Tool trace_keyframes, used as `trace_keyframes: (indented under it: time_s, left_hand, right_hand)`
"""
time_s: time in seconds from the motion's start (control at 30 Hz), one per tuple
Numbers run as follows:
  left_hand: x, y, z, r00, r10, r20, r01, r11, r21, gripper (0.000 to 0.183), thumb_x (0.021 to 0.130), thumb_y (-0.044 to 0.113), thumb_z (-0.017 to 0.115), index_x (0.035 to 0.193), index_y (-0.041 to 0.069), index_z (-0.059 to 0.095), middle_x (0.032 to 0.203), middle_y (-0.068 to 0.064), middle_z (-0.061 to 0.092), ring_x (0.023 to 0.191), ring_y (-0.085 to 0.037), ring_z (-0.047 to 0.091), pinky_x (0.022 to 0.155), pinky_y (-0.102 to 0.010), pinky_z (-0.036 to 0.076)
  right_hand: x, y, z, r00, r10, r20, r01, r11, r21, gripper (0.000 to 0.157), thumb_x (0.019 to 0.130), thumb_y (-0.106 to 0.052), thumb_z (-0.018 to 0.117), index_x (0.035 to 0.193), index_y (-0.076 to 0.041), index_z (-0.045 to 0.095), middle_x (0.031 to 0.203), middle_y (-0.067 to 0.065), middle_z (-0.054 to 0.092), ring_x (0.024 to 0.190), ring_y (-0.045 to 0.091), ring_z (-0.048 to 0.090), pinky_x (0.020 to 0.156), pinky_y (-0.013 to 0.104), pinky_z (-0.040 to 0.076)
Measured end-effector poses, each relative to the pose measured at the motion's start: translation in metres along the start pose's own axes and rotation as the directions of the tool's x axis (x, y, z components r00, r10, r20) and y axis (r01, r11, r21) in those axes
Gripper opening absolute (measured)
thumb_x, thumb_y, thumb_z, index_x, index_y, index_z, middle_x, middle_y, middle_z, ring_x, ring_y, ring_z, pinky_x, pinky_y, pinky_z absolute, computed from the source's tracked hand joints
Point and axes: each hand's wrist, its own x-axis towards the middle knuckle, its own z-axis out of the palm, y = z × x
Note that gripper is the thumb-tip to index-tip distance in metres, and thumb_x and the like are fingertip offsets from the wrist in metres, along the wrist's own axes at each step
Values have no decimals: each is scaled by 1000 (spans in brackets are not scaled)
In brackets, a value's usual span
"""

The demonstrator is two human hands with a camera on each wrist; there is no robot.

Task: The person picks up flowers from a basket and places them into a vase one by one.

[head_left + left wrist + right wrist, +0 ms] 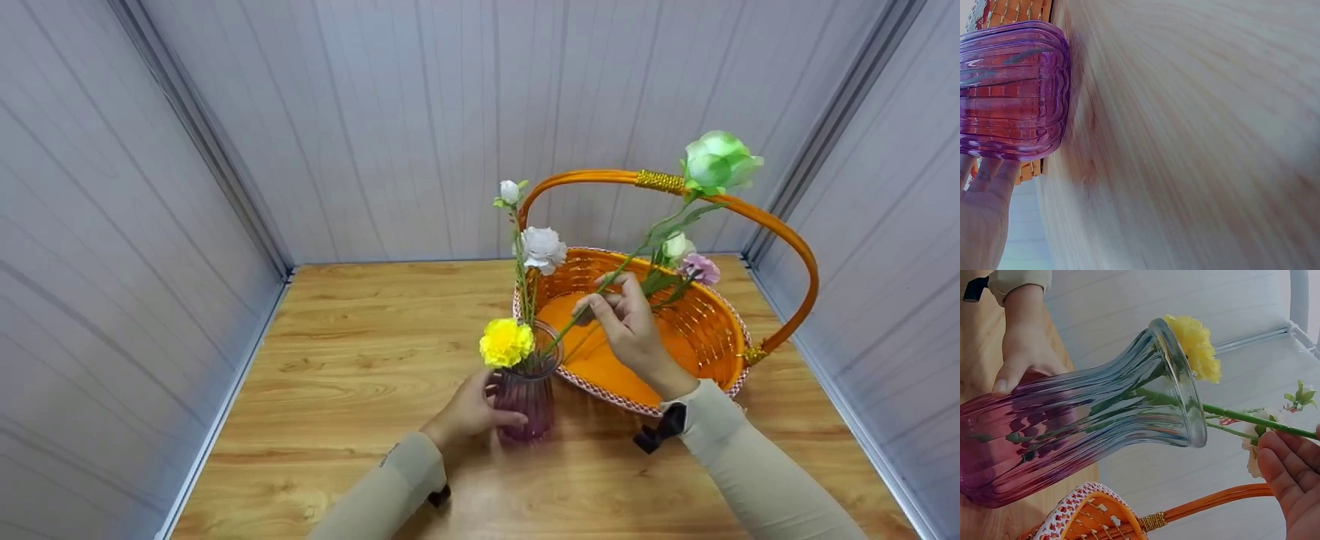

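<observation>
Vase: I saw the ribbed glass vase [529,401], purple toward its base and clearer at its flared mouth, upright on the wooden table [360,367], just beside the basket's near left side.
Left hand: my feed showed the left hand [466,414] grasping the vase low on its body, thumb across the front, other fingers around the side.
Right hand: the right hand [636,330] pinched the green stem of a large green-white flower [720,163] between thumb and fingers.
Stem: it slanted up to the right, its lower end inside the vase mouth, its bloom above the basket handle [808,274].
Already in the vase: I made out a yellow flower [506,343] low at the mouth, with a white bloom [544,250] and a white bud [509,192] higher up.
Basket: the orange basket [709,346] held a pale bud [678,247] and a mauve flower [700,268] at its far right side.
</observation>
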Motion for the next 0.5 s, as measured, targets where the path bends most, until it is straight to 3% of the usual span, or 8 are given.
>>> trace_keyframes:
  time_s: [0.13, 0.27, 0.5]
  left_hand:
    - [0, 1, 0, 1000, -5, 2, 5, 1000, -6, 83, 80, 18, 98, 151, 18, 55, 151, -8, 62, 144, -36, 57, 124, -56, 49]
    - [0, 1, 0, 1000, 5, -4, -5, 1000, 14, 82, 80, 19, 99, 150, 17, 56, 150, -8, 63, 143, -37, 58, 124, -58, 49]
    - [2, 1, -1, 1000, 10, -7, -10, 999, 35, 87, 79, 19, 99, 153, 14, 54, 152, -12, 61, 144, -39, 58, 123, -59, 48]
  right_hand:
    - [1, 0, 4, 1000, 5, 4, -5, 999, -36, 7, 113, 3, 42, 116, 4, 49, 90, 16, 78, 79, 11, 74, 74, 24, 66]
    - [0, 3, 7, 1000, 11, 27, -8, 993, -114, 15, 113, 4, 43, 109, 12, 54, 91, 30, 72, 79, 11, 72, 74, 23, 65]
    - [0, 7, 14, 992, -43, 116, 71, 967, -246, 24, 110, 7, 46, 99, 10, 68, 89, 22, 73, 81, 6, 70, 76, 17, 64]
